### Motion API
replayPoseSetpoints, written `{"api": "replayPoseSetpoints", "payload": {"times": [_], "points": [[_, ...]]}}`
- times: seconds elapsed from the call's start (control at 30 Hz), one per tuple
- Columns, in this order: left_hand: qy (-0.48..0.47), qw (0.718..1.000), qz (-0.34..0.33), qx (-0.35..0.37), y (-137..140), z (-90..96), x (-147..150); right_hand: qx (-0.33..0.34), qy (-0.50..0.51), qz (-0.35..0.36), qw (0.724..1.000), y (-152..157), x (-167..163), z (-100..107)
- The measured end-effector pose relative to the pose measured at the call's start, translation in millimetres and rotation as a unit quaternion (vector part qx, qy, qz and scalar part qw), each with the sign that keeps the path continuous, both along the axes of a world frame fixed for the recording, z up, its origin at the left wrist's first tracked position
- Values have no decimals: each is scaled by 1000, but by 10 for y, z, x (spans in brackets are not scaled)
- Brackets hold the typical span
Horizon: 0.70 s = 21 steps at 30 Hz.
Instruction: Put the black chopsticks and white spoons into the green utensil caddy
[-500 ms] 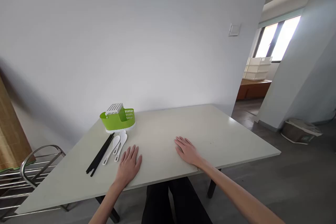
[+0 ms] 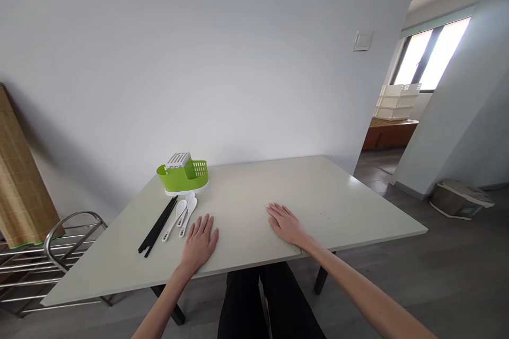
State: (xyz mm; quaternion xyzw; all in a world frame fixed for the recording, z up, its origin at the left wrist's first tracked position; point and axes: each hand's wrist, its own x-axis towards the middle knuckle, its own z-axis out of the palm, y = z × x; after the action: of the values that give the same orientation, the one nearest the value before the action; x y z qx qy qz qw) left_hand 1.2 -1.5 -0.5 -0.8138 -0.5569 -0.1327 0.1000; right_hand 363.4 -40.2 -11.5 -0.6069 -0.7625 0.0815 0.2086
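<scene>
My left hand [image 2: 200,243] lies flat on the white table [image 2: 254,190], fingers apart and holding nothing. Just left of it are white spoons [image 2: 174,222], grouped with their handles toward me. Further left, black chopsticks [image 2: 158,228] lie in a slanted bundle. Behind the spoons, near the wall, stands a green utensil caddy [image 2: 183,177] with a white slotted top piece and a white base. Palm down on the tabletop, right of the middle, rests my right hand [image 2: 287,224], which is open and touches only the table.
A pale wall [image 2: 254,63] rises along the table's far edge. At the left stand a metal rack [image 2: 59,254] and a rolled bamboo mat [image 2: 22,185]. On the floor at right is a lidded bin [image 2: 457,200]; stacked white crates [image 2: 397,101] sit beyond the doorway.
The view has shifted slightly, so the table items appear a little further right and higher. Both hands stay resting on the tabletop.
</scene>
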Motion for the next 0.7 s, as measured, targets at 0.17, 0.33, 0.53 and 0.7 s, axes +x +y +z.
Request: {"api": "replayPoseSetpoints", "payload": {"times": [0.17,0.33,0.53,0.7], "points": [[-8,1000,-7,11,14,-29,-10,-3,-1,-1,1000,9,2,-11],[-10,1000,-4,3,9,-29,5,-9,0,1,1000,0,14,-1],[-16,1000,-7,7,8,-42,1,-12,-2,-1,1000,-13,11,8],[-13,1000,-6,6,-5,-31,11,-8,-1,1,1000,13,26,-44]]}}
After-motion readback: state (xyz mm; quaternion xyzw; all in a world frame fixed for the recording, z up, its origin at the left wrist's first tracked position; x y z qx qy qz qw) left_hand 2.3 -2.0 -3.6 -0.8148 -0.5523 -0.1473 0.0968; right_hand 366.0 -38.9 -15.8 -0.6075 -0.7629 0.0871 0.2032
